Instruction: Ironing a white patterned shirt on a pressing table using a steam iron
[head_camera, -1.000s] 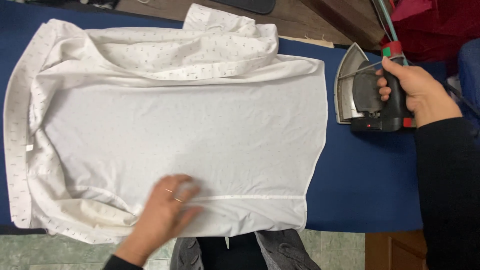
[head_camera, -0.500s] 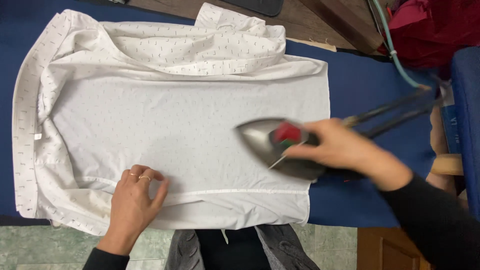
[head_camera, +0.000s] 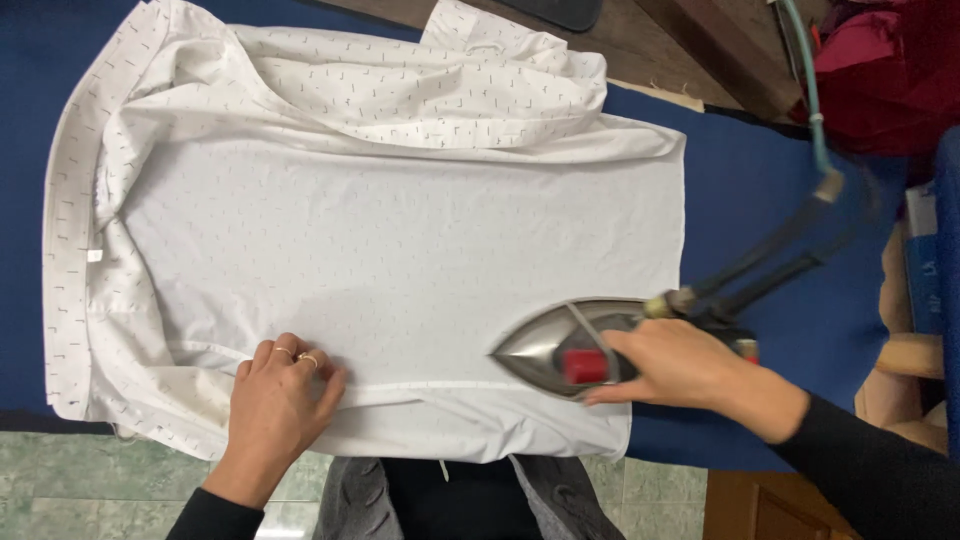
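Right hand (head_camera: 690, 375) grips the iron (head_camera: 570, 350), nose pointing left along the shirt (head_camera: 400, 250) hem toward the left hand (head_camera: 280, 395), pressed flat, fingers spread.

We see a blue padded ironing board (head_camera: 760, 215) running across the whole view, its cover bare along the right side and in the upper left corner. Directly on it lies a white shirt (head_camera: 400, 240) with small dark flecks, spread flat with its collar end to the left and its far half bunched in folds along the top edge. Its near edge hangs just over the board's front.
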